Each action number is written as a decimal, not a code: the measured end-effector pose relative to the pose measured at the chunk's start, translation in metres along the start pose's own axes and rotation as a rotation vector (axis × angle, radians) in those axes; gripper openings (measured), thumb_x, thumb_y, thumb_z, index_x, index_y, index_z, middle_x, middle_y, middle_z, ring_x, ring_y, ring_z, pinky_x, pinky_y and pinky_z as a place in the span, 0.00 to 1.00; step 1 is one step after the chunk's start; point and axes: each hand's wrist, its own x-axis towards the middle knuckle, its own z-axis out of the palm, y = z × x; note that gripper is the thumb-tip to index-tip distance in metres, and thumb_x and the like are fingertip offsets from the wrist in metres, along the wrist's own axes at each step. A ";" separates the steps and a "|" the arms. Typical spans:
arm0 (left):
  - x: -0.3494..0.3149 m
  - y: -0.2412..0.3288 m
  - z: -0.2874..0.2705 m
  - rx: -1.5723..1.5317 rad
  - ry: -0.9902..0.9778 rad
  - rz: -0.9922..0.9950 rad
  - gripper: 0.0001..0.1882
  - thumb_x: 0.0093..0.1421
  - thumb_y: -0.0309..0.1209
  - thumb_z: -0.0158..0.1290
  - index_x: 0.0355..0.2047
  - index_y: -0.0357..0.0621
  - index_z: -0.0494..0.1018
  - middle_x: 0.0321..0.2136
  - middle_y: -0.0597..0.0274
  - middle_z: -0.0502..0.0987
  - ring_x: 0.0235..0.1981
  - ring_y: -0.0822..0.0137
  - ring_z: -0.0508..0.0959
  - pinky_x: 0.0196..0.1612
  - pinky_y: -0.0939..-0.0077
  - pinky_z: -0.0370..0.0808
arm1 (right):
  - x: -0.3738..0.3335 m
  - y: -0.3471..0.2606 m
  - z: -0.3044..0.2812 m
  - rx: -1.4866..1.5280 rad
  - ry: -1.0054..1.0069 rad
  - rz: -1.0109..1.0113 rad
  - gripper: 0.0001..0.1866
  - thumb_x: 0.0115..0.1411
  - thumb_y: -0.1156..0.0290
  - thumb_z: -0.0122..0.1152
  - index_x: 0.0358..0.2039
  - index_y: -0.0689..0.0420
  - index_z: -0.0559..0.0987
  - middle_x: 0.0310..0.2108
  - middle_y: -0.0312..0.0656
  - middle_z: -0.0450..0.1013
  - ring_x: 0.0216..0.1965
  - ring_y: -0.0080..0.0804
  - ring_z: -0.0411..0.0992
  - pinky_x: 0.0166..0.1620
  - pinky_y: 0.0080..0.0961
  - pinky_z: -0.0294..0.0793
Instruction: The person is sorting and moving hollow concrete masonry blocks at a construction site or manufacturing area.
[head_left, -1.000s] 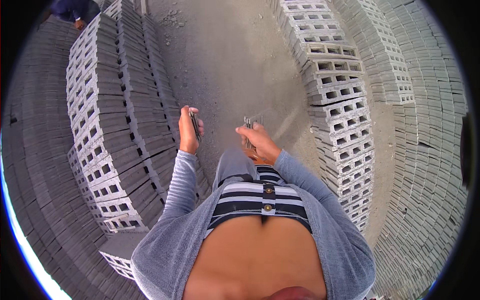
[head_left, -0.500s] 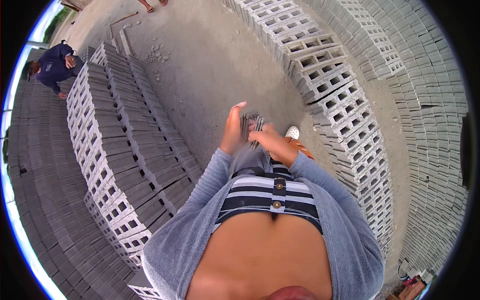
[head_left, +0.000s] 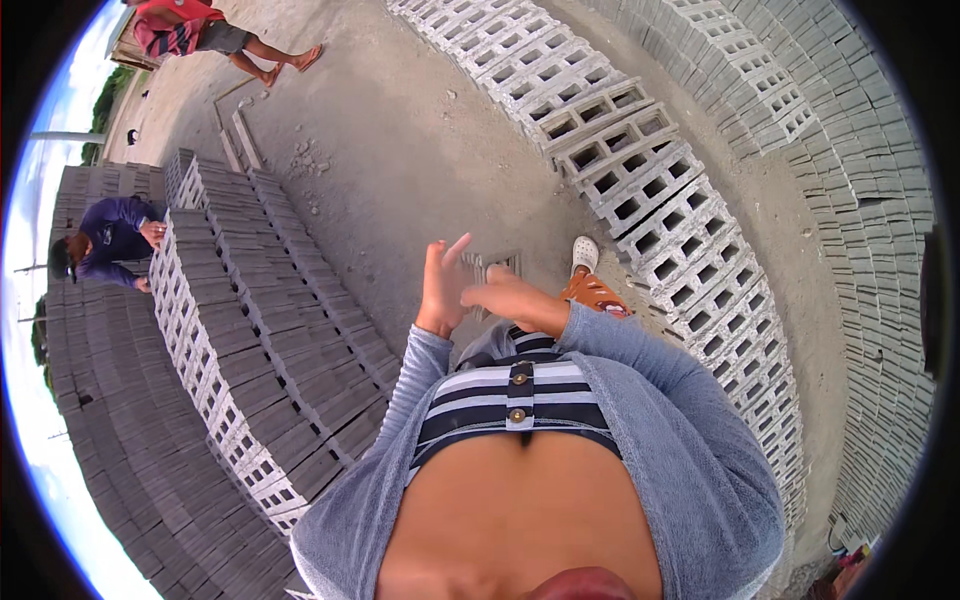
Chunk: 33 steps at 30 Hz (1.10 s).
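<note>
My left hand (head_left: 438, 296) is raised before my waist, palm turned inward, with thumb and finger stretched apart. Close against its palm is my right hand (head_left: 508, 300), smeared by motion, its fingers pointing left and hard to make out. Just beyond both hands a grey ribbed or slotted thing (head_left: 508, 262) shows in part. Its kind is unclear, and I cannot tell whether it touches my fingers or lies below them. Grey sleeves cover both forearms.
A long row of hollow concrete blocks (head_left: 690, 250) curves along my right, near my white clog (head_left: 585, 254). More blocks are stacked on my left (head_left: 270, 340). A person in dark blue (head_left: 120, 235) leans at that stack; another in red (head_left: 185, 22) walks at the far left.
Both hands have shifted slightly left and down. The grey thing between them shows less. The view has swung, bringing more of the person in red into sight; the one in blue leans lower.
</note>
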 end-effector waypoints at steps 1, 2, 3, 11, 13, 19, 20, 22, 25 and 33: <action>0.010 0.002 0.007 0.014 -0.018 -0.016 0.40 0.54 0.58 0.38 0.60 0.46 0.56 0.34 0.49 0.72 0.30 0.61 0.73 0.30 0.69 0.70 | 0.001 -0.010 -0.014 -0.055 -0.044 0.019 0.34 0.45 0.57 0.57 0.38 0.81 0.69 0.40 0.63 0.67 0.39 0.44 0.69 0.34 0.36 0.69; 0.017 0.005 0.021 0.018 -0.014 -0.041 0.40 0.54 0.58 0.38 0.60 0.46 0.56 0.34 0.49 0.72 0.30 0.61 0.73 0.30 0.69 0.70 | 0.004 -0.017 -0.029 -0.110 -0.088 0.036 0.35 0.46 0.56 0.57 0.40 0.82 0.67 0.43 0.65 0.65 0.40 0.47 0.69 0.36 0.37 0.70; 0.022 0.009 0.037 -0.053 -0.007 -0.064 0.39 0.54 0.57 0.38 0.60 0.45 0.56 0.36 0.47 0.73 0.32 0.58 0.74 0.33 0.67 0.71 | 0.010 -0.018 -0.044 -0.162 -0.164 0.048 0.40 0.48 0.55 0.55 0.47 0.84 0.62 0.51 0.71 0.58 0.50 0.55 0.65 0.46 0.38 0.69; 0.076 0.020 0.105 -0.205 -0.203 -0.148 0.43 0.52 0.57 0.41 0.61 0.41 0.53 0.50 0.45 0.66 0.50 0.51 0.69 0.56 0.59 0.63 | 0.048 0.017 -0.109 -0.418 0.024 -0.296 0.28 0.51 0.60 0.54 0.39 0.79 0.70 0.47 0.71 0.63 0.52 0.57 0.62 0.52 0.36 0.63; 0.088 0.026 0.125 -0.236 -0.146 -0.164 0.43 0.52 0.57 0.41 0.61 0.40 0.53 0.48 0.45 0.68 0.48 0.51 0.70 0.55 0.59 0.64 | 0.033 -0.003 -0.141 -0.329 0.063 -0.296 0.28 0.52 0.61 0.55 0.40 0.78 0.71 0.49 0.72 0.61 0.55 0.55 0.60 0.55 0.34 0.61; 0.121 0.035 0.160 -0.144 -0.153 -0.232 0.41 0.53 0.56 0.38 0.60 0.39 0.54 0.41 0.43 0.72 0.41 0.50 0.73 0.50 0.59 0.68 | 0.029 -0.013 -0.276 0.280 0.223 -0.107 0.16 0.54 0.63 0.57 0.35 0.65 0.79 0.28 0.40 0.76 0.27 0.22 0.72 0.31 0.18 0.70; 0.125 0.037 0.170 -0.117 -0.202 -0.283 0.41 0.54 0.56 0.37 0.60 0.38 0.54 0.41 0.42 0.72 0.40 0.49 0.74 0.49 0.59 0.69 | 0.046 0.021 -0.291 0.239 0.313 -0.101 0.17 0.54 0.63 0.57 0.36 0.65 0.79 0.29 0.41 0.76 0.28 0.22 0.73 0.31 0.18 0.71; 0.134 0.038 0.191 -0.099 -0.185 -0.333 0.40 0.54 0.55 0.35 0.60 0.38 0.54 0.40 0.41 0.72 0.38 0.50 0.75 0.47 0.60 0.70 | 0.074 0.070 -0.301 0.343 0.265 0.038 0.18 0.54 0.62 0.58 0.37 0.65 0.78 0.30 0.42 0.76 0.31 0.26 0.73 0.35 0.21 0.71; 0.149 0.035 0.209 -0.028 -0.249 -0.402 0.37 0.56 0.51 0.32 0.60 0.37 0.54 0.39 0.41 0.72 0.38 0.51 0.75 0.45 0.62 0.71 | 0.116 0.122 -0.283 -0.025 0.108 0.096 0.19 0.53 0.61 0.58 0.38 0.65 0.77 0.31 0.43 0.75 0.33 0.28 0.72 0.38 0.23 0.70; 0.161 0.023 0.249 0.318 -0.251 -0.465 0.36 0.56 0.47 0.30 0.60 0.36 0.53 0.37 0.43 0.73 0.36 0.57 0.75 0.43 0.68 0.72 | 0.163 0.191 -0.254 0.211 0.500 -0.025 0.17 0.50 0.63 0.63 0.40 0.57 0.78 0.32 0.43 0.75 0.35 0.29 0.71 0.39 0.24 0.69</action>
